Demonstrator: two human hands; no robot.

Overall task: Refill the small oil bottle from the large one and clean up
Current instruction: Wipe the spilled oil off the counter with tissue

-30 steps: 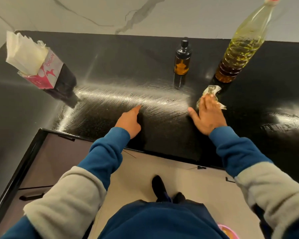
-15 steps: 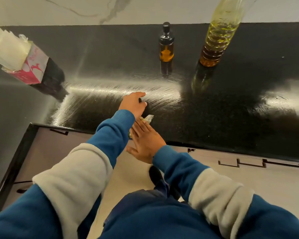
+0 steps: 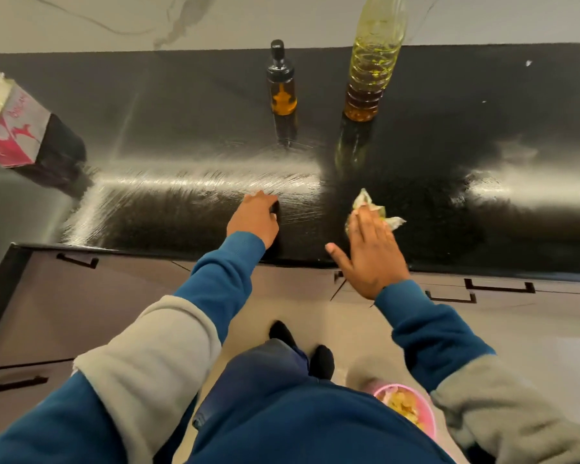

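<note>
Tissue [image 3: 370, 211], crumpled and oil-stained, is being pressed flat against the black countertop [image 3: 482, 128] under the straight, spread fingers of the right hand [image 3: 370, 254], apparently so that stray oil is being lifted from the surface. The left hand [image 3: 253, 220] is being rested on the countertop near its front edge, fingers curled loosely and nothing being held, seemingly as a brace. The small oil bottle [image 3: 282, 85], capped, and the large oil bottle [image 3: 370, 65] are being kept upright at the back by the wall, side by side but apart, well clear of the wiping. A tissue box [image 3: 17, 128] is being left at far left. Nothing is standing in the tissue's path; a pink bin [image 3: 407, 408] is waiting on the floor below.
</note>
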